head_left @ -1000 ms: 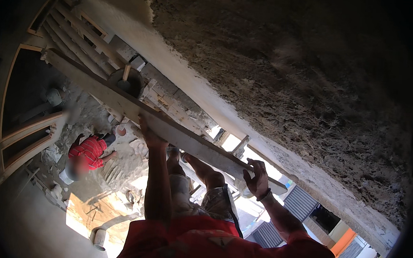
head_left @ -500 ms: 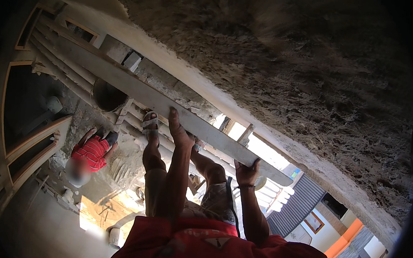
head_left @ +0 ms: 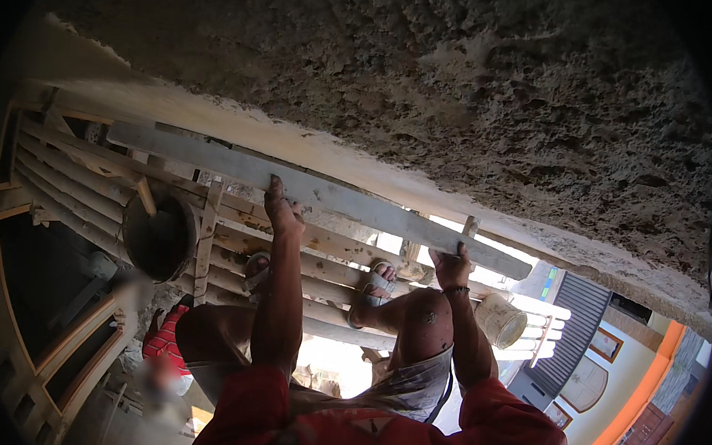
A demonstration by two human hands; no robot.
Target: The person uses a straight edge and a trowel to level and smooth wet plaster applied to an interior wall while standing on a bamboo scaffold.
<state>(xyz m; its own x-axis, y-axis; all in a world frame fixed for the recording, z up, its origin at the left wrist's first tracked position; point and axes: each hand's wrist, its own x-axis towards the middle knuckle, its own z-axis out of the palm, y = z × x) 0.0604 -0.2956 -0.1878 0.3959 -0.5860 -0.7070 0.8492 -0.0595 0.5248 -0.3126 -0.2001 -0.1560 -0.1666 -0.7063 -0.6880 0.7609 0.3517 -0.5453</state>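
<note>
A long, flat grey straightedge board (head_left: 357,209) lies across the view in front of me, close along the lower part of the wall. My left hand (head_left: 282,208) is closed on it near its middle, thumb over the near face. Toward its right end, my right hand (head_left: 452,269) grips the same board, thumb up and the other fingers partly hidden. Above the board spreads the rough, grey-brown plastered wall (head_left: 525,119), with a smoother pale band along its lower edge. Whether the board touches the wall, I cannot tell.
I am on a scaffold of long poles (head_left: 321,265), sandalled feet apart. A dark round tub (head_left: 159,239) with a stick in it stands at the left, and a pale bucket (head_left: 502,320) at the right. Below left, a person in a red striped shirt (head_left: 164,340) is bent over.
My knees have bent and come up wider into a crouch. The board has turned more level across the view and sits nearer the wall's lower edge, both hands still on it.
</note>
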